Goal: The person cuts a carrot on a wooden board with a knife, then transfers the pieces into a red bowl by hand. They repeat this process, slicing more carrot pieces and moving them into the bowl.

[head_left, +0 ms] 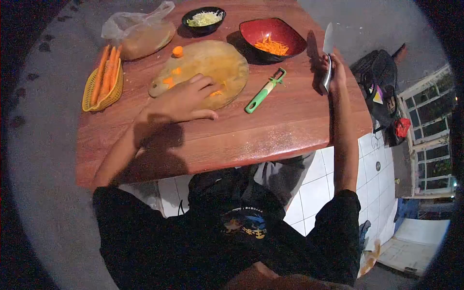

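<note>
My left hand is over the near part of a round wooden cutting board, its fingers stretched out and thumb apart. Orange carrot slices lie on the board beside it, and a carrot stub is at the far left of the board. A few carrot bits show by the fingertips. Off to the right, my right hand is closed around the handle of a kitchen knife, blade pointing away from me. Between the hands lies a green-handled peeler.
Behind the board stand a black bowl of pale shreds and a red bowl with carrot strips. At left are a yellow basket of carrots and a plastic bag. The wooden table's front edge is near my body.
</note>
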`<state>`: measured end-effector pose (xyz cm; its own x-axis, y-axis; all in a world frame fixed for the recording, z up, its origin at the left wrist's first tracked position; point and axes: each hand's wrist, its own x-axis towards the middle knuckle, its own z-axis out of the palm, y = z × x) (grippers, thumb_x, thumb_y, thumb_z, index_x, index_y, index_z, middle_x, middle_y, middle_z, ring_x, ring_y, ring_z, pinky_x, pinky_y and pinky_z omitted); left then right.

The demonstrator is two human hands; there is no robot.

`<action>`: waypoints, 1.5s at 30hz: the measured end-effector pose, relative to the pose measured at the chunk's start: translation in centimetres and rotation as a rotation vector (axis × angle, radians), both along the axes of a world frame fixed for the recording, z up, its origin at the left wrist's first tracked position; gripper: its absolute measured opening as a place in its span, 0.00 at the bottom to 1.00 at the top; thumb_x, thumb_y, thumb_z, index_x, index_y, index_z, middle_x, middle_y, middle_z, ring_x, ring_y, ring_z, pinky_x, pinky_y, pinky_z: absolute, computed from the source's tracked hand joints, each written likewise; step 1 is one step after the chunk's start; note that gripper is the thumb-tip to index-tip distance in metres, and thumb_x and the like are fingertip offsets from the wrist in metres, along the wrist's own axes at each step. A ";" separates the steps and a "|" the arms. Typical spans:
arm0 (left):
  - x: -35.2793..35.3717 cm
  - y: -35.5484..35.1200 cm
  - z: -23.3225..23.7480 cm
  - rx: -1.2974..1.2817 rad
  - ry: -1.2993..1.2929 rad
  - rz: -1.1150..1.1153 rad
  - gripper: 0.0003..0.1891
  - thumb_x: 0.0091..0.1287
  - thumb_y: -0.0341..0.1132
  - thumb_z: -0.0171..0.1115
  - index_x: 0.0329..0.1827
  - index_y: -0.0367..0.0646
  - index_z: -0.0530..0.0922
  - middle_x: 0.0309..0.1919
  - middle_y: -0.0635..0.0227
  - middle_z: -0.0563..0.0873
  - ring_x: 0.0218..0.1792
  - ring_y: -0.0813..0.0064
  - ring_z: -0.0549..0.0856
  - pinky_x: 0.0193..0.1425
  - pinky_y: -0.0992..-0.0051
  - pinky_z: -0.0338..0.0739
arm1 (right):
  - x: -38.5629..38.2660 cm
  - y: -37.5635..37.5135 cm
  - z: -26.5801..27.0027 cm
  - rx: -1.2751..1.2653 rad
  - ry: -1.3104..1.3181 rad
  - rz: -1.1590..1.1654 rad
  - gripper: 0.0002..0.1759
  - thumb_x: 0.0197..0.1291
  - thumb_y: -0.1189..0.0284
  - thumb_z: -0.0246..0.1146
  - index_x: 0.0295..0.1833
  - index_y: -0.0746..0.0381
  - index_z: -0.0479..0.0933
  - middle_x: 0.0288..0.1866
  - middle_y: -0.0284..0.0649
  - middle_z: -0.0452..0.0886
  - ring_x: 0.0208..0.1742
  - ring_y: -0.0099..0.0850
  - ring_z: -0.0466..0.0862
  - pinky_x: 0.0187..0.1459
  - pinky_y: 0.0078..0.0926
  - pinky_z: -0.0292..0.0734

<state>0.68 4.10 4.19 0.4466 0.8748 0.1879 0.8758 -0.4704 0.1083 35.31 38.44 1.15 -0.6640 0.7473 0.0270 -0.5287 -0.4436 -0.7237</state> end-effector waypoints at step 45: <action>3.5 1.8 0.0 0.279 -0.359 0.259 0.08 0.67 0.33 0.61 0.42 0.37 0.82 0.38 0.57 0.84 0.38 0.58 0.84 0.44 0.66 0.78 | -0.4 2.1 -2.2 0.342 -0.249 -0.299 0.07 0.70 0.74 0.54 0.49 0.65 0.71 0.29 0.38 0.79 0.23 0.23 0.76 0.26 0.21 0.75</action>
